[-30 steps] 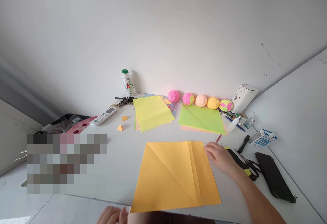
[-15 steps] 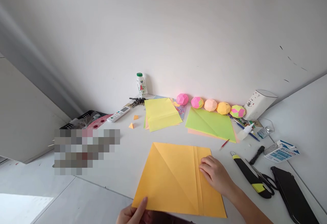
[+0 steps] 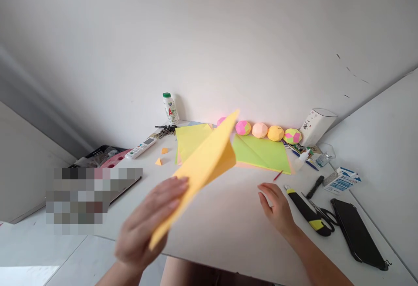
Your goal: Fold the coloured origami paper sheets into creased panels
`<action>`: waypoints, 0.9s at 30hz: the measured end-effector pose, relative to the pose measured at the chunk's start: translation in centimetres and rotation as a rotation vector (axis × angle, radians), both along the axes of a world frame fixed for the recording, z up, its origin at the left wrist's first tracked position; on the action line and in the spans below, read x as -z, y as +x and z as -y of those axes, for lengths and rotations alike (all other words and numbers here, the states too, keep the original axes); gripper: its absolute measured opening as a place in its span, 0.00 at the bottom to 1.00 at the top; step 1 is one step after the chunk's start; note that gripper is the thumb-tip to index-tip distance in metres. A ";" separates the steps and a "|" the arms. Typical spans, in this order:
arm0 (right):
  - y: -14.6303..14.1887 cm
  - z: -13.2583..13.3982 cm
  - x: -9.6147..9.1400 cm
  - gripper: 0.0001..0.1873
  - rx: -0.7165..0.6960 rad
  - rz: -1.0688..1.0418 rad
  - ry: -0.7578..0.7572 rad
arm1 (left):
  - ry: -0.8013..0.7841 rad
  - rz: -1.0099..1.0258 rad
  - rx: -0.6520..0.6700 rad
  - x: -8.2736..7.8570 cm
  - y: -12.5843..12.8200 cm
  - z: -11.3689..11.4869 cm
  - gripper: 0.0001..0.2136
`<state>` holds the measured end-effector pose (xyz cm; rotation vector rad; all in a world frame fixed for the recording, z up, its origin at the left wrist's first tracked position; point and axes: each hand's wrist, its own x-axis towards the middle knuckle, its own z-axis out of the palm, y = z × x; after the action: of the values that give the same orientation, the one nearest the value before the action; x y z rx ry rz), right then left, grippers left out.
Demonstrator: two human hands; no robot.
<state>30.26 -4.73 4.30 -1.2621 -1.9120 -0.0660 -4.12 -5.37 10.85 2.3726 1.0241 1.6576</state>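
Observation:
My left hand [image 3: 148,223] holds a large orange paper sheet [image 3: 205,164] by its near edge and has it lifted off the white table [image 3: 228,216], tilted up toward the wall. The hand is blurred by motion. My right hand [image 3: 277,207] hovers over the bare table to the right of the sheet, fingers apart and curled, holding nothing. A yellow-and-black utility knife [image 3: 307,212] lies just right of that hand.
Yellow paper [image 3: 187,140] and green paper [image 3: 261,153] lie further back. Several paper balls [image 3: 259,130] line the wall beside a white box [image 3: 315,127]. A bottle [image 3: 170,108], keys, a remote [image 3: 140,147], scissors [image 3: 321,214], a black phone [image 3: 357,233] and a staple box [image 3: 341,180] also sit around.
The orange sheet lay flat on the table; my left hand has now lifted it up and to the left. My right hand has come off the sheet and stays to the right.

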 end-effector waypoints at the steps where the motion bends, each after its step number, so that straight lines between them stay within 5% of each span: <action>1: 0.2 0.0 -0.1 0.16 0.032 -0.023 0.019 | 0.032 -0.103 0.176 -0.2 0.6 -0.1 0.15; 4: 1.0 0.3 -0.6 0.33 0.104 -0.088 0.011 | -0.115 -0.440 0.502 1.0 2.4 0.3 0.22; 8: 2.2 0.7 -1.9 0.49 0.115 -0.019 -0.017 | -0.344 -0.606 0.538 5.0 2.6 1.0 0.19; 12: 2.4 0.9 -2.7 0.42 -0.072 0.305 -0.099 | -0.443 -0.570 0.573 7.0 1.1 1.0 0.17; 16: 0.6 1.4 -2.7 0.33 -0.403 0.441 -0.319 | -0.507 -0.525 0.583 6.6 0.7 0.5 0.17; 19: -0.9 2.0 -2.4 0.39 -0.575 0.415 -0.426 | -0.560 -0.493 0.635 6.1 1.3 0.3 0.19; 24: -1.0 2.5 -2.7 0.17 -0.593 0.369 -0.585 | -0.774 -0.382 0.815 5.9 2.4 -0.9 0.26; 27: -0.4 2.8 -3.9 0.14 -0.539 0.276 -0.698 | -0.843 -0.279 0.731 5.8 2.3 -1.8 0.25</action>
<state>29.84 -7.51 8.22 -1.1397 -2.5765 0.8043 -1.78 -3.53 5.05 2.0003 0.5670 0.5015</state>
